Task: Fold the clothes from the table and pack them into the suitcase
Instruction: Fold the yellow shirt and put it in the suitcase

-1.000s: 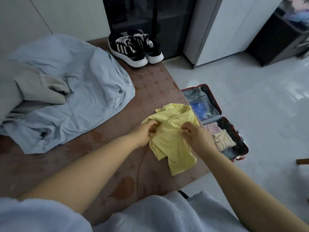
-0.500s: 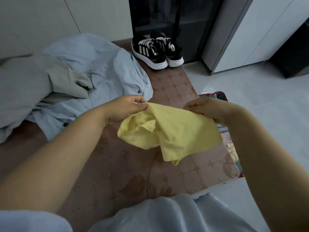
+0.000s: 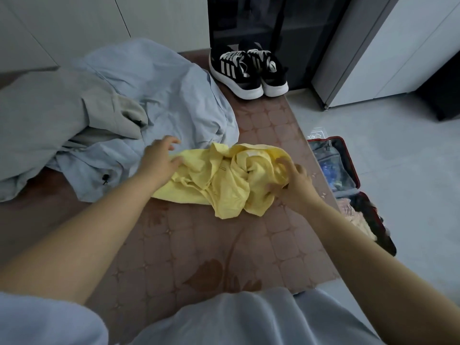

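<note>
A crumpled yellow shirt point(image 3: 224, 180) lies on the brown patterned table point(image 3: 199, 245). My left hand point(image 3: 160, 158) rests on the shirt's left end with its fingers spread. My right hand point(image 3: 290, 181) is on the shirt's right end, its fingers curled into the cloth. A light blue garment point(image 3: 159, 100) and a grey garment point(image 3: 49, 115) are heaped at the table's left. The open red-rimmed suitcase point(image 3: 348, 160) lies on the floor to the right of the table, with folded clothes inside.
A pair of black sneakers point(image 3: 249, 68) with white stripes stands at the table's far end. White cabinets point(image 3: 388, 46) and a dark glass-fronted unit point(image 3: 273, 18) stand behind. Pale tiled floor point(image 3: 410, 170) spreads to the right.
The yellow shirt, lifted off the table half a second ago, has come down onto the table farther from me. My left hand has let go of its pinch and spread its fingers.
</note>
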### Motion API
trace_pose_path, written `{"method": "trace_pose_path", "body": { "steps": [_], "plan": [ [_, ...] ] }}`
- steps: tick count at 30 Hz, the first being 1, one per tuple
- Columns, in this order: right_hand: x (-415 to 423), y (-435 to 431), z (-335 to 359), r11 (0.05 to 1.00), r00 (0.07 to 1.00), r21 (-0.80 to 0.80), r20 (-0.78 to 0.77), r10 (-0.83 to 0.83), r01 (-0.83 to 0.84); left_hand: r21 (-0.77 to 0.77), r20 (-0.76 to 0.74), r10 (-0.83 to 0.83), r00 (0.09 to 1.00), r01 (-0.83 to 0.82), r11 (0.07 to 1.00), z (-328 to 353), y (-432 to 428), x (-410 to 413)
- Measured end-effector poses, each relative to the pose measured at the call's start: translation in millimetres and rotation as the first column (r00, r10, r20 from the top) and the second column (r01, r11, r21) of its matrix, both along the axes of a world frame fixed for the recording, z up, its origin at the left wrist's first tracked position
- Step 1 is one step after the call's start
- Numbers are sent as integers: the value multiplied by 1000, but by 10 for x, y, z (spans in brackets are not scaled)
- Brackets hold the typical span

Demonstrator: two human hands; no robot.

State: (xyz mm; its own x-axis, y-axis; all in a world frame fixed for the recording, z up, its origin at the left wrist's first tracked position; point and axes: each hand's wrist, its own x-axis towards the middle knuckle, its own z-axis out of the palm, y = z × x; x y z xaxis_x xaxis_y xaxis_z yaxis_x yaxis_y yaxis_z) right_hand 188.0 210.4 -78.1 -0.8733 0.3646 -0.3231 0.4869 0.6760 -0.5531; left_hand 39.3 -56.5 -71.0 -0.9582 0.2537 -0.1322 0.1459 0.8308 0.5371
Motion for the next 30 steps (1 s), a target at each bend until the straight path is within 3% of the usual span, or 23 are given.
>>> {"method": "trace_pose_path", "body": {
  "steps": [2, 4, 7, 10, 11, 13, 16, 18, 20, 22, 25, 28, 30],
  "plan": [
    [-30, 40, -45, 995, 995, -34, -24, -95, 94, -14, -5, -187, 982, 187, 982, -6, 211, 79],
    [-81, 102, -35, 998, 998, -9, -5, -69, 69, -120, 5, -296, 955, 294, 948, -55, 402, 131],
    [-132, 219, 33, 995, 984, 64, -169, -59, 71, -341, 97, -272, 957, 289, 894, -155, 539, 89],
    [-195, 372, 196, 975, 925, 123, -357, -133, 187, -467, 54, -247, 967, 243, 850, -182, 580, 26],
    [-219, 421, 268, 968, 898, 131, -418, -140, 212, -436, 57, -236, 970, 237, 868, -148, 583, 3],
    [-266, 501, 447, 968, 817, 53, -549, -177, 245, -230, 114, -159, 981, 181, 956, -46, 552, -90],
    [-275, 575, 675, 963, 723, -95, -642, -254, 254, 69, 237, 15, 971, -32, 997, 194, 336, -399],
    [-255, 634, 747, 949, 693, -130, -656, -300, 287, 282, 385, 85, 919, -205, 937, 441, 131, -501],
    [-263, 709, 752, 927, 676, -169, -642, -361, 335, 439, 529, 49, 847, -323, 838, 681, -79, -529],
    [-349, 755, 716, 915, 688, -190, -609, -395, 356, 478, 582, 53, 811, -394, 785, 793, -247, -588],
    [-537, 699, 682, 908, 727, -221, -545, -417, 356, 443, 609, 224, 761, -561, 700, 781, -449, -683],
    [-625, 676, 652, 853, 652, -318, -550, -522, 415, 409, 614, 427, 664, -730, 547, 670, -664, -811],
    [-527, 714, 634, 800, 623, -392, -502, -600, 454, 288, 491, 590, 641, -759, 584, 552, -846, -826]
  ]
}}
